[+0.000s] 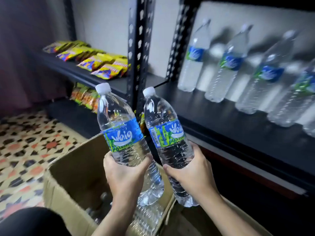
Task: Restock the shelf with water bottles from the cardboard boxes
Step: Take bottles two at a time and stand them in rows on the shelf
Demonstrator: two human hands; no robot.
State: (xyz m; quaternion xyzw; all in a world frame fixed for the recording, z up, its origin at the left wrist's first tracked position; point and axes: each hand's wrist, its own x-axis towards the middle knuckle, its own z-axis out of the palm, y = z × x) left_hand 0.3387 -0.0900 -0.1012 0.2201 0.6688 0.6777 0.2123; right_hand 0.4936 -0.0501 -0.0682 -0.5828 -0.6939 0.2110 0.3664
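Note:
My left hand (125,174) grips a clear water bottle (119,126) with a blue and green label, held upright above an open cardboard box (71,169). My right hand (190,172) grips a second, matching bottle (167,133) just to the right, above the box's right edge. Both bottles carry white caps and tilt slightly left. More bottles lie partly hidden inside the box (146,217). To the right, a black shelf (230,126) carries a row of several standing bottles (226,65), blurred.
A black perforated upright post (138,48) separates the bottle shelf from a left shelf with yellow snack packets (95,62). More snack packets (85,97) sit on the shelf below. Patterned floor tiles (25,150) spread at the left. My dark-clothed knee (29,222) is at the bottom left.

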